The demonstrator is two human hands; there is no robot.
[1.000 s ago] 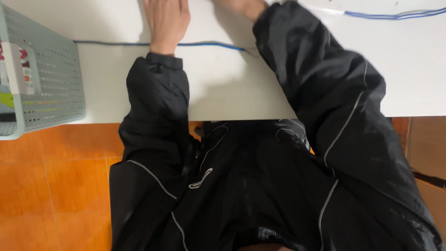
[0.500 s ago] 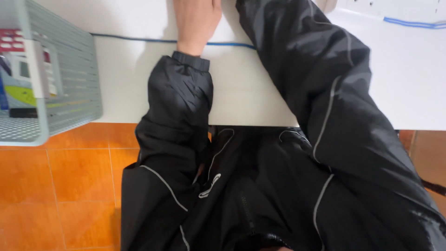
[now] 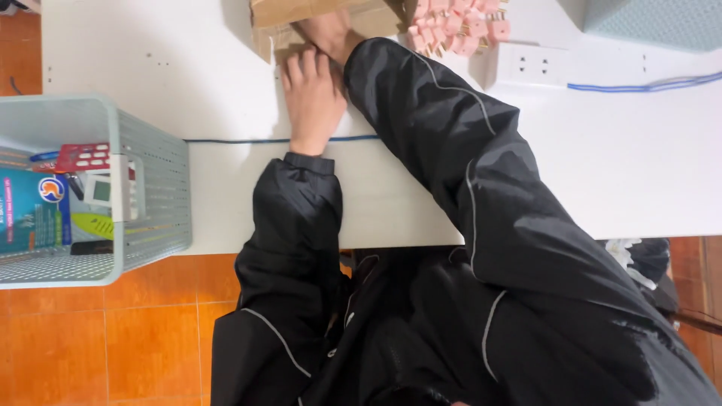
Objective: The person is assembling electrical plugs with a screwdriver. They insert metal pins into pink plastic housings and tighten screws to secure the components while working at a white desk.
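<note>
Brown cardboard box (image 3: pixel 316 19) sits at the worktop's (image 3: pixel 188 75) far edge, beside pink clips (image 3: pixel 459 30). Left hand (image 3: pixel 310 94) presses flat, fingers together, on its flap; right hand (image 3: pixel 331 34) reaches inside, grip hidden. Best keep that flap pinned while working.

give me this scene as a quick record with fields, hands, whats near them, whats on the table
left hand: flat on the white table, fingers at the edge of the brown cardboard
right hand: on the cardboard, partly hidden by the black sleeve; grip cannot be told
beside cardboard: pile of pink clips
under left wrist: blue cable
far right: white power strip
left edge: pale green basket holding packets
</note>
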